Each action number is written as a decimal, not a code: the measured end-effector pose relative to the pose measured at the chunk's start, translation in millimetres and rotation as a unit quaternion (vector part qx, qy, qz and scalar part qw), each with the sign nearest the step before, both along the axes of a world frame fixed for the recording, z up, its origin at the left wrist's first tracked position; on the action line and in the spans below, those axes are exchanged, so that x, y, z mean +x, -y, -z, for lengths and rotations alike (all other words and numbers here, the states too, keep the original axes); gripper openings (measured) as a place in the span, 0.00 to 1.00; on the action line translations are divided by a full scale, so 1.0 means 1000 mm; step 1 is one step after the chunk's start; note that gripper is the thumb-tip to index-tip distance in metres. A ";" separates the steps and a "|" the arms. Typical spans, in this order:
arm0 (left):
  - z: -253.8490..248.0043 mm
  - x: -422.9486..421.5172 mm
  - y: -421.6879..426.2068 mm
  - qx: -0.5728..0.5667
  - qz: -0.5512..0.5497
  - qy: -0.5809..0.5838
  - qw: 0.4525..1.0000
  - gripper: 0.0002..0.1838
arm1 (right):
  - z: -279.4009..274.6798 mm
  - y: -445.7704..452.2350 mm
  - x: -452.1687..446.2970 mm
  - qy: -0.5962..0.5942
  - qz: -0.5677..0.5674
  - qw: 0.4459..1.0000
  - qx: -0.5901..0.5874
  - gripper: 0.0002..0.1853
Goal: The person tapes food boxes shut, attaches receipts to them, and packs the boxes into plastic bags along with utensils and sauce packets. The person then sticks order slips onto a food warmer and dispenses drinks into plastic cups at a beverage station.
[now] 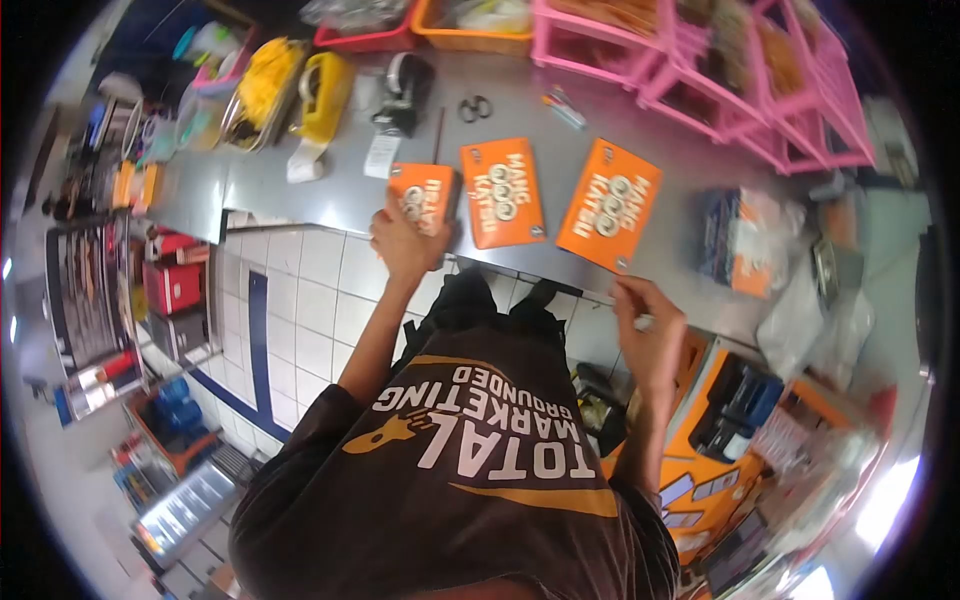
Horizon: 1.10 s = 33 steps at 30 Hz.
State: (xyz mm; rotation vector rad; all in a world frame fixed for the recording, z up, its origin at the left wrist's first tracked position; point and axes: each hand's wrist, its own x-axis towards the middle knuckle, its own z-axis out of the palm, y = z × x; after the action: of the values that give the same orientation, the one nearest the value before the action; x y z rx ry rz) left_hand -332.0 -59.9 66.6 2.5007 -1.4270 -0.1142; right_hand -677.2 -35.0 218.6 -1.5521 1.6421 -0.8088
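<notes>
My left hand (402,238) is closed around the near end of an orange box (428,186) with white lettering and a dark side, at the table's front edge. To its right, a second orange box (500,195) lies flat, printed "MANG KATSU". Farther right is a third, matching orange box (610,205), slightly turned. Just off the near corner of that third box is my right hand (650,325). Its fingers are loosely bent and apart, with nothing visible in them.
Behind the boxes lie scissors (475,108), a black tape dispenser (405,95) and a yellow dispenser (325,100). Pink racks (690,95) line the back right. Bagged orange boxes (750,240) stand at the right. A tray of yellow material (265,85) sits at the left.
</notes>
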 end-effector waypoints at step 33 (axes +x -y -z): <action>-0.002 0.269 0.033 0.088 0.063 -0.542 0.834 0.09 | 0.147 0.079 0.393 -0.118 -0.092 0.989 -0.007 0.28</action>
State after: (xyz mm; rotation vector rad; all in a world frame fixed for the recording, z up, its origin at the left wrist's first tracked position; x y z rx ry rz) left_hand -63.1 -93.2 68.3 1.7996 -1.0376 -1.4636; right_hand -284.5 -114.0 71.9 -1.8365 1.6282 -0.5574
